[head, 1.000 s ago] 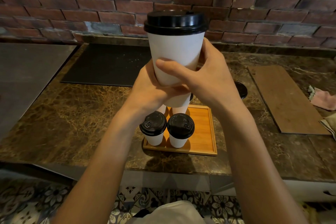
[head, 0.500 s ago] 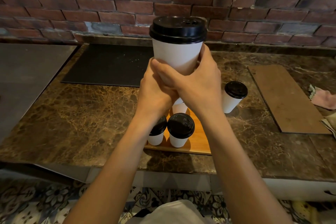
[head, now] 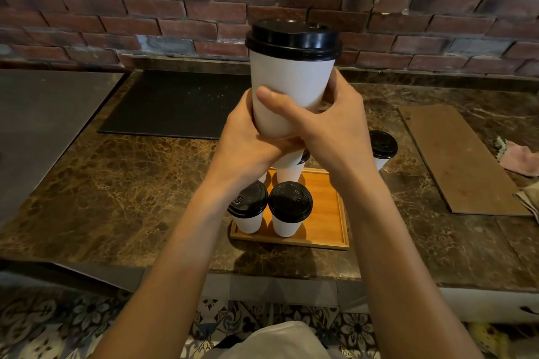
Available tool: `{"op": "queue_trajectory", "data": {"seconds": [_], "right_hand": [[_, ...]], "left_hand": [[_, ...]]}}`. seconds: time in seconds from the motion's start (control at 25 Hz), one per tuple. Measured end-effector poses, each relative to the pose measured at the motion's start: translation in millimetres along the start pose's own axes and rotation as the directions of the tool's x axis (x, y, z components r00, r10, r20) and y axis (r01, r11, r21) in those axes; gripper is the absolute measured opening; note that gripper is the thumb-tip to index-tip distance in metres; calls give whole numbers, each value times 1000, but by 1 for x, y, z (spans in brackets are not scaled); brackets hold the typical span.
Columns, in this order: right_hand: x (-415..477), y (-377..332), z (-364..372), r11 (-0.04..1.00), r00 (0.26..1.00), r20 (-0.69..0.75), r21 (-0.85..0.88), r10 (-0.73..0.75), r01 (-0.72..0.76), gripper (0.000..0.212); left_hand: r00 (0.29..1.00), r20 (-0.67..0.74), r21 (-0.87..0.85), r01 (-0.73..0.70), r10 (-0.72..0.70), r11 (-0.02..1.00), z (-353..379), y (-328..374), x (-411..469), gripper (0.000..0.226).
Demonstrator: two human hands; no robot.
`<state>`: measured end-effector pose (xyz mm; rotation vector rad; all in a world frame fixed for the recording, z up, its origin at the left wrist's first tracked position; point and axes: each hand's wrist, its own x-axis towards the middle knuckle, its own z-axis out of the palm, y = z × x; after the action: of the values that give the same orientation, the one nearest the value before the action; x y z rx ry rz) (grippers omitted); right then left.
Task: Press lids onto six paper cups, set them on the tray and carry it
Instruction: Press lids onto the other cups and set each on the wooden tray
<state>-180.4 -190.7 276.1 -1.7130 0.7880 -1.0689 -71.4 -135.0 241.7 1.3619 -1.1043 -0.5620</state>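
Both hands grip 1 white paper cup (head: 291,90) with a black lid (head: 293,39) pressed on, raised at the centre of the frame above the wooden tray (head: 326,213). The left hand (head: 248,140) wraps its base. The right hand (head: 335,131) has its fingers (head: 335,84) curled round the wall, thumb across the front. 2 lidded cups (head: 290,204) stand at the tray's lower left. A lone cup (head: 382,148) stands on the worktop (head: 116,183), right of centre.

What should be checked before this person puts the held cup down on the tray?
1. Black lid on the held cup sits level: ok.
2. Grip: left hand and right hand both wrap the cup: ok.
3. Bare spot on the wooden tray: ok, right side.
4. Every cup on the tray: not ok, one lidded cup stands on the counter.
5. Cups hidden behind the hands: cannot tell.
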Motion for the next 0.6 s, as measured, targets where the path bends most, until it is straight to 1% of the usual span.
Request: {"op": "queue_trajectory", "data": {"seconds": [0.08,0.16,0.28,0.36,0.48,0.6], "right_hand": [[1,2,-4,999,999,47,43,20,-22,66],[2,4,-10,997,992,126,73,20,-30,62],[2,6,-18,996,970,243,82,-3,-17,59],[1,9,-21,992,953,304,117,2,-39,57],[-1,15,-23,986,943,332,147,23,-76,49],[-1,14,-21,992,947,319,109,27,-66,52]], "left_hand": [[999,41,21,5,-5,1000,-5,0,1,67],[994,103,16,17,-18,1000,-10,0,2,63],[974,226,-53,29,-16,998,-14,0,0,67],[962,272,-92,31,-4,995,-14,1,-2,67],[954,300,-106,17,15,994,-11,-2,-4,59],[966,259,-109,21,8,994,-9,-5,-5,57]]}}
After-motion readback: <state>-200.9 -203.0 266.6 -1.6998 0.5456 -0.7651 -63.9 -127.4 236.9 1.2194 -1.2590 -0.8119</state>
